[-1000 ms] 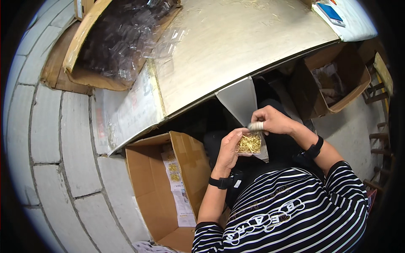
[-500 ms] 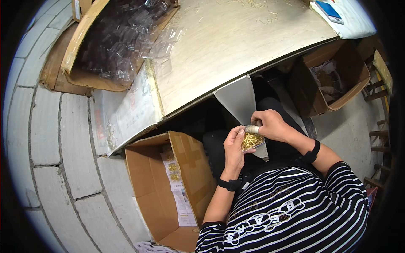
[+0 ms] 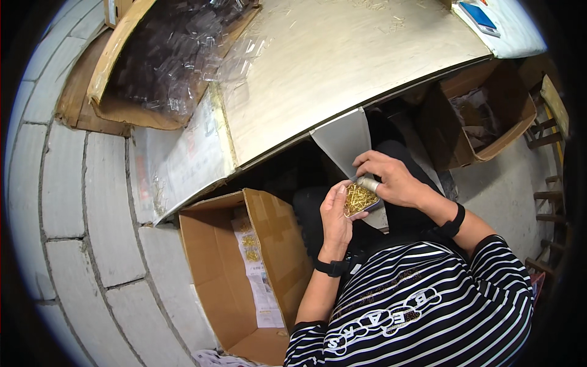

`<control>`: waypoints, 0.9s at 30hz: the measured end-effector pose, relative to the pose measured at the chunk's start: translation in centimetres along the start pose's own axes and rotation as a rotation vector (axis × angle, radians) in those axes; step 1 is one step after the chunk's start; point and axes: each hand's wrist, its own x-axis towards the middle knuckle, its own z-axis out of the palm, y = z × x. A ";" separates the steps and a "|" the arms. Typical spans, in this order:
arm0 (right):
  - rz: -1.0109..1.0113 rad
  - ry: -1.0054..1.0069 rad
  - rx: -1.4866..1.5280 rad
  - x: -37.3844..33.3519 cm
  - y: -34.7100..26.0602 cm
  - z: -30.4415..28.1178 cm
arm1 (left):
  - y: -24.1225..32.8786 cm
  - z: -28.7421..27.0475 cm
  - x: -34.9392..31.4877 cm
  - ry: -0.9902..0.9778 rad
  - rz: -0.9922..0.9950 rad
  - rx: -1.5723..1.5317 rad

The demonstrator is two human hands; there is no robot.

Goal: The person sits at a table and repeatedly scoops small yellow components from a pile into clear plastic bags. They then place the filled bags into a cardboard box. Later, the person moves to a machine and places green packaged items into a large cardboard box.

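Note:
My left hand [image 3: 335, 214] grips a small clear plastic box [image 3: 367, 211] over my lap, its thumb along one side and fingers underneath. Thin gold-coloured metal pieces [image 3: 361, 199] fill the box; they look like pins or small screws, too small to tell which. At the box's right side is my right hand [image 3: 390, 177], its thumb wrapped in pale tape [image 3: 368, 183] and lying at the upper rim. The fingers of that hand are lifted and spread away from the thumb, with nothing visible between them. Whether the box has a lid cannot be made out.
A cardboard box [image 3: 205, 263] with gold packs on paper stands left of my legs. On the worktable [image 3: 318, 67] lie loose gold pieces, and a carton [image 3: 101, 67] of clear plastic boxes [image 3: 177, 67]. A blue-topped scale [image 3: 479, 18] sits far right, above another carton [image 3: 452, 147].
My right hand's fingers have lifted and opened away from the box's upper edge. More of the gold pieces shows now. The left hand and box have shifted slightly left.

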 end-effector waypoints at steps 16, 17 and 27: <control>-0.481 -0.213 -0.451 1.2 -4.6 1.8 | 4.9 -0.2 -1.4 0.119 0.152 -0.044; -0.500 -0.228 -0.486 1.6 -5.2 2.3 | 5.7 -0.4 -1.7 0.132 0.187 -0.053; -0.723 0.019 -0.097 7.6 -14.0 4.7 | 15.5 -8.7 -8.1 0.285 0.436 -0.027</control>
